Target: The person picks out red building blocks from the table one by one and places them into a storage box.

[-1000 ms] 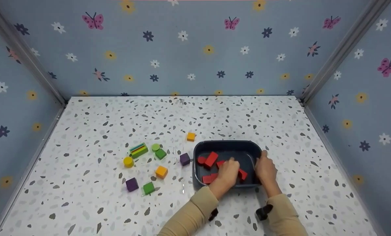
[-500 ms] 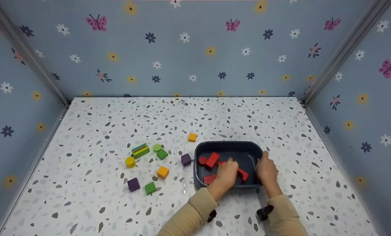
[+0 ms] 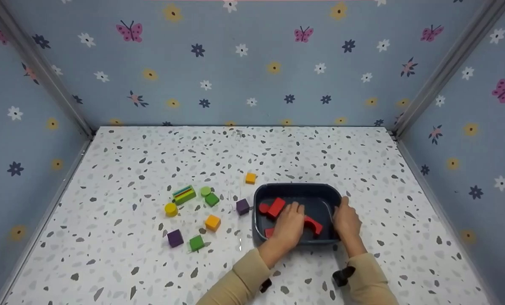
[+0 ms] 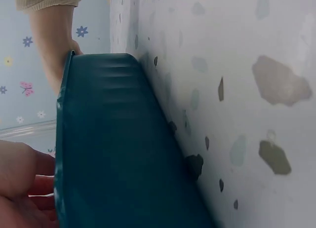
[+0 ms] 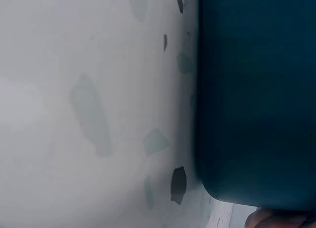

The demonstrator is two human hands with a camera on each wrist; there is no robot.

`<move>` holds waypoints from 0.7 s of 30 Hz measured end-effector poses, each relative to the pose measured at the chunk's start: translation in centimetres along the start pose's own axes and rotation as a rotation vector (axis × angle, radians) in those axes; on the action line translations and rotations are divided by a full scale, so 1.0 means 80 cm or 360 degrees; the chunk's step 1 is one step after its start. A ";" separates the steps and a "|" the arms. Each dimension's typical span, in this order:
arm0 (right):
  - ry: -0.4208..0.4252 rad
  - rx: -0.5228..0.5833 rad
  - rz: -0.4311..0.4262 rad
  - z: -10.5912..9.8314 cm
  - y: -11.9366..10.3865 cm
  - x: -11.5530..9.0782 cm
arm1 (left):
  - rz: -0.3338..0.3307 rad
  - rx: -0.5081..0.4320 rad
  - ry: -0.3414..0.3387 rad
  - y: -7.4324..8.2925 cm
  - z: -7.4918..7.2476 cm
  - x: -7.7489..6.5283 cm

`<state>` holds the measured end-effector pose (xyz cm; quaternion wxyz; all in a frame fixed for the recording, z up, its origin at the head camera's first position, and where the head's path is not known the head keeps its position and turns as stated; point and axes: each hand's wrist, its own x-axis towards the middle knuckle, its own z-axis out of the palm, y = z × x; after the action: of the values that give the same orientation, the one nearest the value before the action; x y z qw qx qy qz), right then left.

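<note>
My left hand is inside a dark blue bin, bent over red blocks. In the left wrist view, a strip of red block shows between the curled fingers of that hand, above the rim; most of it is hidden. Beside the hand in the bin lie a red arch block, a red rectangular block, a small round red block and a partly covered red block. My right hand grips the bin's right rim.
Left of the bin lie purple cubes, green cubes, orange cubes, a yellow cylinder, a light green disc and a striped green block. Patterned walls enclose the speckled table.
My left hand has shifted slightly left inside the bin and its fingers have straightened somewhat from a tighter curl. The right hand keeps its grip on the rim.
</note>
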<state>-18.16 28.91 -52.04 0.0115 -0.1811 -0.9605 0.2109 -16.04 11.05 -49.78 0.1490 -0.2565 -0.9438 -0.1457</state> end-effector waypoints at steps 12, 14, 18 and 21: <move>0.0033 -0.0009 -0.0044 0.000 0.002 -0.003 | -0.0001 -0.0269 -0.0133 -0.036 -0.029 -0.033; 0.0044 -0.0008 -0.0053 0.000 0.002 -0.003 | 0.0010 -0.0281 -0.0107 -0.044 -0.032 -0.039; 0.0051 0.0030 -0.0048 -0.001 0.003 -0.002 | 0.0031 -0.0312 -0.0012 -0.062 -0.039 -0.052; 0.0107 0.0112 -0.0059 0.000 0.004 -0.001 | 0.0009 -0.0326 0.0020 -0.077 -0.044 -0.062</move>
<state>-17.98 29.13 -52.12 0.0539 -0.1697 -0.9548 0.2381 -14.50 2.55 -49.58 0.1283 -0.2722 -0.9223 -0.2425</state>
